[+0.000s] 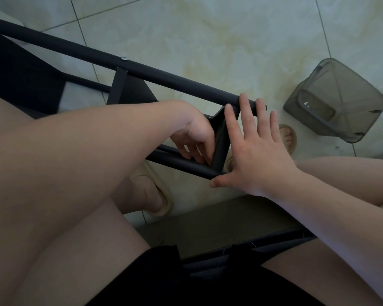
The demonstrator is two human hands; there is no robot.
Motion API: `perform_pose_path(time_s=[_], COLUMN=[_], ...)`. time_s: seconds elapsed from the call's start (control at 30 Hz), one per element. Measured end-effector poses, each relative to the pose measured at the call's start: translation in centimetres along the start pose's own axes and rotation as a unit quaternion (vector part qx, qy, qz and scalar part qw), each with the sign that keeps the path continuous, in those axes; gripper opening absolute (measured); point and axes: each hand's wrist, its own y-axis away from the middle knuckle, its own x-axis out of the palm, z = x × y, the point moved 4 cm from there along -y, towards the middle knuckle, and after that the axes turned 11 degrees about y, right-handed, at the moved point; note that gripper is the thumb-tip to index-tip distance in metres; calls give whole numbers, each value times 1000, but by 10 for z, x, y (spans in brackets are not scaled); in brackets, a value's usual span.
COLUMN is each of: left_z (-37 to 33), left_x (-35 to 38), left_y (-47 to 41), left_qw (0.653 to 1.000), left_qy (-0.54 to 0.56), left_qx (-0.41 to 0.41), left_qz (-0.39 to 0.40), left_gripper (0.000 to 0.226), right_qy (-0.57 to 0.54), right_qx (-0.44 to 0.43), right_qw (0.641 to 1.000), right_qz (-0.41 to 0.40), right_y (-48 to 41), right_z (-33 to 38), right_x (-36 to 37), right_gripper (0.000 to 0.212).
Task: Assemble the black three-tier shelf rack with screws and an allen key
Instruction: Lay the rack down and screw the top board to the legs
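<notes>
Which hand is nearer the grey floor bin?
Right. The right hand lies spread on the rack, just left of the grey bin; the left hand sits farther left.

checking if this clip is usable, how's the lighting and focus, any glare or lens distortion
Head view: dim, flat light with soft shadows and no strong glare; the black rack loses detail in the dark; the right hand and the screw look fairly sharp, the left forearm near the lens softer; the wide lens makes that forearm loom large.
</notes>
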Motion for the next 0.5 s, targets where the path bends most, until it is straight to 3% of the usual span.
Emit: perform_pose_path(time_s=[0.23,0.5], left_z=[5,3], left_x=[0,-1], left_y=[-6,-7], left_qw=[1000,1000], left_qy=[-3,22], left_qx=[-1,1], left_qz=[-14,-3], left_gripper=[10,10], right_qy=[0,-3], right_qx=[-1,0], right_qw=[1000,1000], right_qz=[1,2], right_y=[0,0], right_z=[0,0], right_x=[0,0], right_gripper=[153,153])
